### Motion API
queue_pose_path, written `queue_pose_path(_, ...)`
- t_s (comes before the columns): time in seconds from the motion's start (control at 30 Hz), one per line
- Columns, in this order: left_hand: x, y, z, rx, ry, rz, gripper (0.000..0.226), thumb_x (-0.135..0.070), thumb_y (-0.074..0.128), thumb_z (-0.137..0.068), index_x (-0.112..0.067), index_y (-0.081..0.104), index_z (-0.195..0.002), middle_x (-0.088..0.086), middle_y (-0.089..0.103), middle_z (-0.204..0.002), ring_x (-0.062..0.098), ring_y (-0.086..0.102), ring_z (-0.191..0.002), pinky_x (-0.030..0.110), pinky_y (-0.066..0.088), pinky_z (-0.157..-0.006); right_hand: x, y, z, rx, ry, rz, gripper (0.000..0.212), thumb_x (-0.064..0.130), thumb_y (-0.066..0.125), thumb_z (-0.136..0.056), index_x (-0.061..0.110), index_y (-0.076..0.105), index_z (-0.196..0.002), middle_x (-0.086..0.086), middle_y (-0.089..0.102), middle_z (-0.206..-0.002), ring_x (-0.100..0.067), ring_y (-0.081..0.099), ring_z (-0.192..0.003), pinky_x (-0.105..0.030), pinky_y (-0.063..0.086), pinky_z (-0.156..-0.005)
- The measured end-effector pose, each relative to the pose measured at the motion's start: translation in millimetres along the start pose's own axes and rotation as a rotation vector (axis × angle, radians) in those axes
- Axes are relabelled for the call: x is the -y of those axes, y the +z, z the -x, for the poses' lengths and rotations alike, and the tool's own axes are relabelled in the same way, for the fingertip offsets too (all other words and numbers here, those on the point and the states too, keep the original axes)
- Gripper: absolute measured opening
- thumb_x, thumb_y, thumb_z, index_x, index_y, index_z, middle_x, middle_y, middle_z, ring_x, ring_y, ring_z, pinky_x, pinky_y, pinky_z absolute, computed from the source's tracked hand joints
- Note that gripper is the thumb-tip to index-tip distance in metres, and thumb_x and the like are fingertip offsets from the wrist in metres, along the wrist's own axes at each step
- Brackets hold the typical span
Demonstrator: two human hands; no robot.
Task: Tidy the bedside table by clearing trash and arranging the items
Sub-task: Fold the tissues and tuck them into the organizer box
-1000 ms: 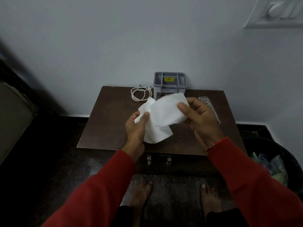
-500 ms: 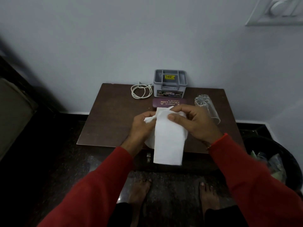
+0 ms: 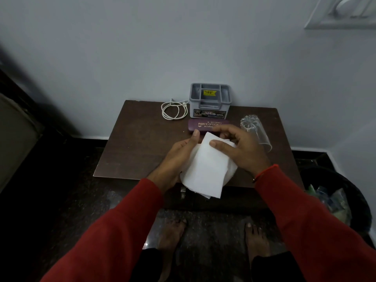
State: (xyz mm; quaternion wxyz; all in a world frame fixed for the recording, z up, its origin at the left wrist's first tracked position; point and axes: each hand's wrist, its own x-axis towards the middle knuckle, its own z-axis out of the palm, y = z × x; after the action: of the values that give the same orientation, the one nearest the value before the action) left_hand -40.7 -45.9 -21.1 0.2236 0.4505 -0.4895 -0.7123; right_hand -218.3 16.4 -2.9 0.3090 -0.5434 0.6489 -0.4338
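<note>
White tissue (image 3: 205, 165) between both hands (image 3: 177, 157), above brown bedside table (image 3: 138, 139)

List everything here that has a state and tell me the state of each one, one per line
white tissue: folded over, held in both hands above the table's front edge
left hand: holding the tissue
right hand: thumb pressing on the tissue
glass: lying on its side
spectacle case: closed, flat
white cable: coiled
grey organiser: upright
bin: holds trash
</note>
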Motion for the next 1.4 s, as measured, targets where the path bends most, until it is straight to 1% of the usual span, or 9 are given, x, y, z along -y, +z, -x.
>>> queue_pose_path(0.1, -1.8, 1.4, 0.4, 0.028, -0.002, 0.024, 0.066, -0.066, 0.058, -0.087, -0.010, 0.071, -0.119, 0.016, 0.076, -0.111, 0.038, 0.070, -0.109, 0.054, 0.055, -0.097, -1.8, 1.4, 0.2, 0.030, 0.058, 0.011, 0.022, 0.026, 0.077, -0.082, 0.020, 0.073, -0.102, 0.008, 0.068, -0.099, -0.003, 0.064, -0.086, -0.020, 0.052, -0.077)
queue_pose_path(0.33, 3.9, 3.3, -1.4, -0.032, 0.071, 0.037, 0.039, -0.039, 0.065, -0.096, -0.004, 0.072, -0.111, 0.021, 0.075, -0.106, 0.024, 0.067, -0.086, 0.032, 0.054, -0.074, 0.3, -2.6, -3.1, -0.139, 0.047, -0.215, 0.006, 0.019, 0.072, -0.087, 0.022, 0.067, -0.089, 0.004, 0.072, -0.087, -0.008, 0.064, -0.080, -0.025, 0.051, -0.073)
queue_pose_path(0.5, 4.5, -6.2, -11.9, -0.289, 0.043, 0.166, 0.014, -0.020, 0.060, -0.100, -0.017, 0.073, -0.103, 0.013, 0.075, -0.115, 0.029, 0.068, -0.105, 0.053, 0.055, -0.098, 8.9, -7.1, -5.1, -0.330, 0.068, -0.367, 0.011, 0.011, 0.069, -0.089, 0.020, 0.063, -0.092, 0.009, 0.072, -0.083, 0.002, 0.064, -0.071, -0.015, 0.051, -0.066)
queue_pose_path(0.67, 4.5, -11.4, -11.0, -0.287, 0.061, 0.271, 0.036, 0.003, 0.064, -0.091, -0.018, 0.068, -0.121, 0.015, 0.073, -0.117, 0.031, 0.069, -0.098, 0.051, 0.059, -0.090, 9.1, -7.0, -4.1, -0.350, 0.156, -0.392, 0.007, 0.014, 0.068, -0.089, 0.016, 0.063, -0.094, 0.012, 0.070, -0.080, 0.007, 0.064, -0.068, -0.016, 0.051, -0.064)
queue_pose_path(0.87, 1.4, -8.8, -8.2, -0.162, 0.096, 0.326, 0.056, 0.016, 0.059, -0.084, -0.021, 0.065, -0.125, 0.014, 0.071, -0.108, 0.029, 0.068, -0.091, 0.043, 0.059, -0.080, 24.8, -13.9, -1.8, -0.129, 0.195, -1.019, 0.010, 0.018, 0.055, -0.096, 0.014, 0.063, -0.101, -0.001, 0.074, -0.096, -0.013, 0.070, -0.087, -0.033, 0.059, -0.080)
queue_pose_path(0.97, 4.9, -4.2, -6.4, -0.114, 0.140, 0.221, 0.050, 0.018, 0.053, -0.086, -0.024, 0.072, -0.105, 0.015, 0.069, -0.114, 0.031, 0.065, -0.097, 0.045, 0.056, -0.086, 16.6, -10.4, -5.0, -0.211, 0.278, -0.997, 0.009, 0.017, 0.055, -0.097, 0.015, 0.063, -0.101, -0.005, 0.072, -0.098, -0.019, 0.069, -0.088, -0.034, 0.060, -0.075)
queue_pose_path(1.13, 8.7, 8.7, -4.1, -0.101, 0.035, 0.084, 0.022, -0.014, 0.054, -0.086, -0.009, 0.076, -0.086, 0.017, 0.073, -0.092, 0.034, 0.063, -0.091, 0.043, 0.048, -0.081, -1.0, 4.8, -13.4, -0.473, 0.443, -0.851, 0.025, 0.008, 0.057, -0.095, 0.001, 0.060, -0.120, -0.006, 0.068, -0.093, -0.017, 0.064, -0.079, -0.025, 0.058, -0.058)
queue_pose_path(1.3, 0.5, 10.6, -3.7, 0.029, -0.056, 0.233, 0.079, -0.074, 0.050, -0.086, -0.008, 0.071, -0.123, 0.017, 0.075, -0.114, 0.033, 0.071, -0.101, 0.040, 0.055, -0.088, 1.1, 10.5, -14.2, -0.530, 0.433, -0.838, 0.021, 0.011, 0.062, -0.093, 0.015, 0.056, -0.113, 0.000, 0.063, -0.093, -0.010, 0.061, -0.074, -0.023, 0.055, -0.055)
queue_pose_path(1.4, 2.5, 9.2, -3.0, -0.026, -0.003, 0.156, 0.074, -0.067, 0.069, -0.078, -0.005, 0.072, -0.119, 0.022, 0.074, -0.113, 0.035, 0.071, -0.101, 0.045, 0.055, -0.091, 2.6, 12.0, -14.2, -0.487, 0.393, -0.857, 0.030, 0.012, 0.066, -0.090, 0.017, 0.053, -0.117, -0.001, 0.064, -0.098, -0.013, 0.062, -0.080, -0.029, 0.055, -0.067)
